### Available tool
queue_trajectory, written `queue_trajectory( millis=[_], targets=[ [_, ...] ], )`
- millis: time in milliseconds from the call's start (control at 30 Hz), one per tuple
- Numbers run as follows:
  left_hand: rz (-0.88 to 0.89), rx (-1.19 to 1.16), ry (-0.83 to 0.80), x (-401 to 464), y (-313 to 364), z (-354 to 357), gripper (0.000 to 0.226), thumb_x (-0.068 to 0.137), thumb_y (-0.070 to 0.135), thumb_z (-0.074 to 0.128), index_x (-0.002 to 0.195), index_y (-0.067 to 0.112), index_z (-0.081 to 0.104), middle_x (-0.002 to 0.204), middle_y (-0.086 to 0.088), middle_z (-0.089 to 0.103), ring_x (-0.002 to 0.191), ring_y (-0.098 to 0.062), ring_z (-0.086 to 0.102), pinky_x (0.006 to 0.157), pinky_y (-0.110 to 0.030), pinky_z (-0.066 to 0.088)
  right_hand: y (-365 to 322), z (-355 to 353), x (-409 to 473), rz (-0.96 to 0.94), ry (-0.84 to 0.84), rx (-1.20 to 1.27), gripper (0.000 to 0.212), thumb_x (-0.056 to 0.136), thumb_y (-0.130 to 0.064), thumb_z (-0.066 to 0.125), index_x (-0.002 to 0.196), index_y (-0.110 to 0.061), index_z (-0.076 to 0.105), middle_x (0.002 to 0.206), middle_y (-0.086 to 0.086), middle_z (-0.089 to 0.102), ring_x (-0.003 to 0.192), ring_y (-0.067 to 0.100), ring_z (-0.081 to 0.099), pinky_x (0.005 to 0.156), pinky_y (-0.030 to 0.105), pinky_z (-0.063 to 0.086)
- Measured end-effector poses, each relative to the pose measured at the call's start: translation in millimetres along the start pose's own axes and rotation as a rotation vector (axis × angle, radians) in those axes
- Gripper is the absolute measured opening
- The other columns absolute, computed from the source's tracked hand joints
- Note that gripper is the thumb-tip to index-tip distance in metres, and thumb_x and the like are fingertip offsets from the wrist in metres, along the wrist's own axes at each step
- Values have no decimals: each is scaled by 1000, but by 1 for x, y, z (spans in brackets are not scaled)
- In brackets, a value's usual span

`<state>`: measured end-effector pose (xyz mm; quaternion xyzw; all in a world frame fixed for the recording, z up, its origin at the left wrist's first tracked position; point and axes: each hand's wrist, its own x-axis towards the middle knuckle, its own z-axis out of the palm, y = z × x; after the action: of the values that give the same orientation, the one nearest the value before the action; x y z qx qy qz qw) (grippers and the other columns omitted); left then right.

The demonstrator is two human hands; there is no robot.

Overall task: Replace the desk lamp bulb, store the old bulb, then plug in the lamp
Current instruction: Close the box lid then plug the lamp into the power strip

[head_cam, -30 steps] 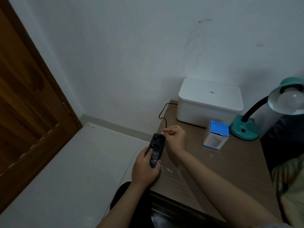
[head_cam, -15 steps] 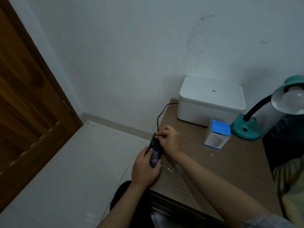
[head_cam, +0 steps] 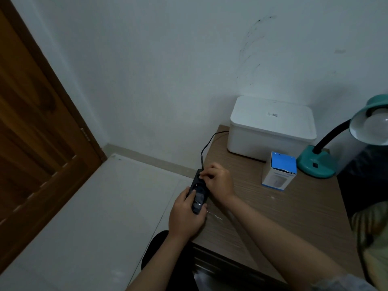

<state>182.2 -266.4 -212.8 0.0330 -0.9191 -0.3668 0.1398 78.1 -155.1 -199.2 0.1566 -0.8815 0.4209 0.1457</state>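
Observation:
A black power strip lies at the left edge of the wooden desk. My left hand grips its near end. My right hand is closed over the strip's far end, fingers pinched on the lamp's plug, which is hidden under them. A black cord runs from there toward the wall. The teal desk lamp stands at the back right, its white bulb seated in the shade. A blue and white bulb box stands upright near the lamp's base.
A white lidded storage box sits against the wall at the desk's back. A wooden door fills the left side. Pale floor lies left of the desk. Dark fabric sits at the desk's right.
My right hand has moved left from beside the strip's far end onto it and presses down there. My left hand keeps its hold on the strip.

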Motion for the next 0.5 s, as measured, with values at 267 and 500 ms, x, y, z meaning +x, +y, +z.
queue_trajectory(
  millis=[267, 500],
  targets=[
    [17, -9, 27, 0, 1, 2, 51, 71, 24, 76, 115, 3, 61, 116, -14, 63, 103, -25, 61, 83, -20, 42, 0, -7, 5, 78, -96, -2, 5, 73, -6, 74, 77, -9, 76, 74, -5, 55, 70, 11, 50, 65, 22, 36],
    [21, 16, 28, 0, 2, 0, 50, 70, 22, 76, 113, 2, 62, 113, -17, 64, 100, -29, 62, 83, -22, 41, -1, -2, 3, 139, -81, 27, 7, 74, -3, 72, 80, -7, 75, 77, -4, 55, 73, 10, 53, 68, 21, 39]
  ],
)
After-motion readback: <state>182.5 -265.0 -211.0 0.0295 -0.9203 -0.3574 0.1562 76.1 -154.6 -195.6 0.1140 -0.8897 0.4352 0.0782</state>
